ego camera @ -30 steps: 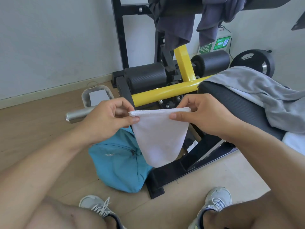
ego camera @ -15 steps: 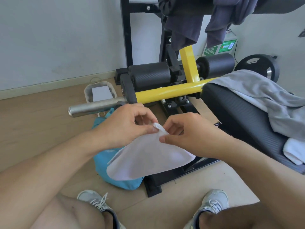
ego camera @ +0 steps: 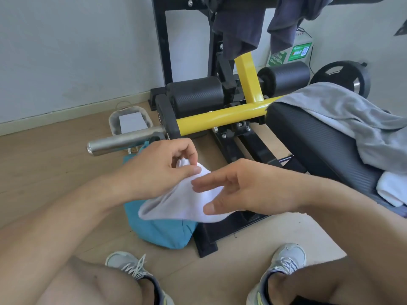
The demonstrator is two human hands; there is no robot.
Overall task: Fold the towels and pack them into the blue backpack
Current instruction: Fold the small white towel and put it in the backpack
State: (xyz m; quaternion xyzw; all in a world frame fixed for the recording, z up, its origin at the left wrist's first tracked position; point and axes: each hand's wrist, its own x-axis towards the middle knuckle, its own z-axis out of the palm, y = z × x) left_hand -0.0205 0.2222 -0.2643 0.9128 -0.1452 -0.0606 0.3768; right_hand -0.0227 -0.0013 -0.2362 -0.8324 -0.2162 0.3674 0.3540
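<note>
A small white towel hangs folded in front of me, above the blue backpack on the floor. My left hand pinches the towel's upper corners between thumb and fingers. My right hand is beside it with fingers straight and spread, lying over the towel's right side without gripping it. A grey towel is draped over the black bench pad, and another white towel lies on the pad at the far right. Most of the backpack is hidden behind the towel and my hands.
A black and yellow gym machine with a steel bar stands just behind the backpack. Dark clothes hang from its top. A small white basket sits near the wall. My shoes are on the wooden floor below.
The towel's two top corners were brought together into my left hand. My right hand let go and opened, shifting down along the towel's right side. The towel dropped lower over the backpack.
</note>
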